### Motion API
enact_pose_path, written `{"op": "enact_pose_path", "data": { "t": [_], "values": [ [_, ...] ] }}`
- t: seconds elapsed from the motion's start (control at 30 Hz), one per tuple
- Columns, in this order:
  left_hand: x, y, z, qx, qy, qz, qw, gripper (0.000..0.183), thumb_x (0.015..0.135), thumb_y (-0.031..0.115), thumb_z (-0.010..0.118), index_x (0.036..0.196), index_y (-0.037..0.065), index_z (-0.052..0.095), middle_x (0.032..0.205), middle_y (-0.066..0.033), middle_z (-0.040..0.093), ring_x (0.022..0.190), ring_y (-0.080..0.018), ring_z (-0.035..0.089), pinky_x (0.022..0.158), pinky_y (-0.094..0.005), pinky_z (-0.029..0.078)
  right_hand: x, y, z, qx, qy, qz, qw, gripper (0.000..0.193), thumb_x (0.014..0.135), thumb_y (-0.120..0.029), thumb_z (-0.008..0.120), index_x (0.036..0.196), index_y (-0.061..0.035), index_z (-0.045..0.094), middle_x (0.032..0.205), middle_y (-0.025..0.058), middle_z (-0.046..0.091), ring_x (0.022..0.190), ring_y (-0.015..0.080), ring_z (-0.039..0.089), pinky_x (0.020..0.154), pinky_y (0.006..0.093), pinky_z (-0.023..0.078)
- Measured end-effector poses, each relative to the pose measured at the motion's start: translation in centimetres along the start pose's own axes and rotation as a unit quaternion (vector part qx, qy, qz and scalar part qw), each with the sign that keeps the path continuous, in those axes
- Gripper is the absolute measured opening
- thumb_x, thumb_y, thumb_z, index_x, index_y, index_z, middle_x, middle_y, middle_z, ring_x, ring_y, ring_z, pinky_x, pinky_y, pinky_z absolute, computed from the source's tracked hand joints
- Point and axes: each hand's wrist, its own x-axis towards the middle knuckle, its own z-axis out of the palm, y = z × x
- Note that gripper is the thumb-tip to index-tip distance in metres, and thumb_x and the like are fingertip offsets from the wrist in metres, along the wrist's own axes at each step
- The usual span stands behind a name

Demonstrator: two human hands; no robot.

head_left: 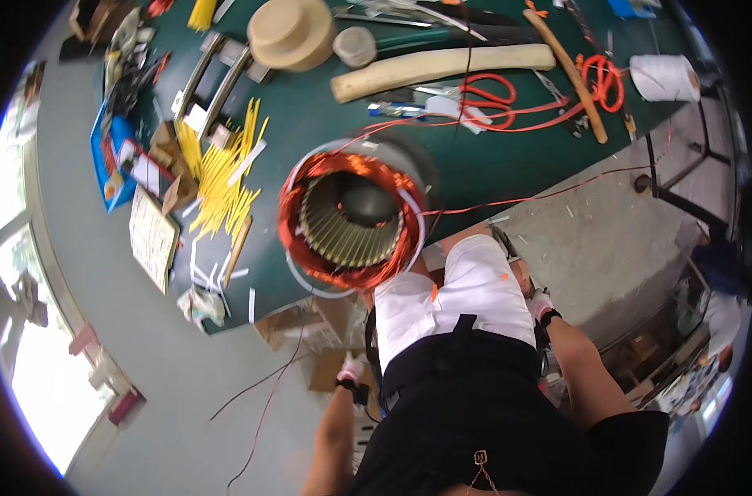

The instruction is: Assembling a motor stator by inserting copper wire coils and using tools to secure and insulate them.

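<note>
A motor stator [353, 217] with orange copper windings and a ring of pale slots stands on the dark green table [326, 124], just in front of my body. My left hand [351, 369] hangs low beside my hip, wearing a pale glove and a dark wristband; its fingers are mostly hidden. My right hand [540, 304] rests by my other hip next to my white shorts [463, 298], gloved the same way, fingers unclear. Neither hand touches the stator. A thin copper wire [541, 197] runs from the stator to the right.
Yellow insulating strips [221, 178] lie scattered left of the stator. At the table's far side are a round wooden mallet [292, 33], a long pale wooden bar [442, 68], red-handled scissors [492, 91] and a white twine roll [661, 76]. Cardboard pieces [310, 326] lie on the floor.
</note>
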Motion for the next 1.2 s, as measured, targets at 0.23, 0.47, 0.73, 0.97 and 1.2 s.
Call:
{"op": "enact_pose_path", "data": {
  "t": [0.23,0.47,0.73,0.97,1.2],
  "values": [
    [1.8,5.7,8.8,-0.282,0.025,-0.073,0.956,0.041,0.084,0.031,0.062,0.117,0.009,0.054,0.118,-0.0158,0.058,0.109,-0.0301,0.054,0.089,-0.0412,0.045,3.0,7.2,2.5,0.175,-0.064,0.028,0.982,0.046,0.075,-0.028,0.068,0.109,0.002,0.057,0.084,0.0189,0.066,0.074,0.0297,0.063,0.065,0.0398,0.05],
    [-4.2,9.2,1.0,-0.276,0.033,-0.054,0.959,0.041,0.084,0.03,0.062,0.118,0.009,0.054,0.119,-0.0163,0.057,0.109,-0.0304,0.054,0.09,-0.041,0.045,-2.0,2.0,-1.9,0.118,0.186,-0.099,0.97,0.031,0.077,-0.009,0.059,0.108,-0.0082,0.057,0.099,0.0233,0.061,0.095,0.0405,0.059,0.079,0.0439,0.049],
    [-8.7,8.0,-1.3,-0.245,0.005,-0.065,0.967,0.041,0.084,0.028,0.062,0.119,0.009,0.053,0.119,-0.0169,0.057,0.11,-0.0307,0.054,0.09,-0.0407,0.046,-14.8,6.9,-12.1,0.09,0.361,-0.057,0.926,0.05,0.073,0.009,0.048,0.118,-0.0127,0.056,0.108,0.0185,0.06,0.1,0.0355,0.058,0.083,0.0409,0.049],
    [-9.5,6.5,-2.4,-0.226,-0.014,-0.084,0.97,0.04,0.084,0.027,0.061,0.12,0.009,0.053,0.12,-0.0174,0.057,0.11,-0.0309,0.054,0.09,-0.0404,0.046,-33.4,36.7,-0.1,-0.015,0.192,0.448,0.873,0.026,0.087,-0.019,0.051,0.11,-0.0091,0.061,0.104,0.0119,0.065,0.096,0.0313,0.062,0.078,0.047,0.05],
    [-10.1,5.4,-4.2,-0.211,-0.011,-0.092,0.973,0.04,0.084,0.025,0.061,0.121,0.009,0.052,0.121,-0.0179,0.056,0.111,-0.0311,0.054,0.09,-0.0402,0.046,-29.4,39.8,8.6,-0.059,0.137,0.445,0.883,0.031,0.09,-0.019,0.049,0.117,-0.0067,0.058,0.112,0.0106,0.061,0.101,0.0235,0.059,0.084,0.0378,0.047]
  ]
}}
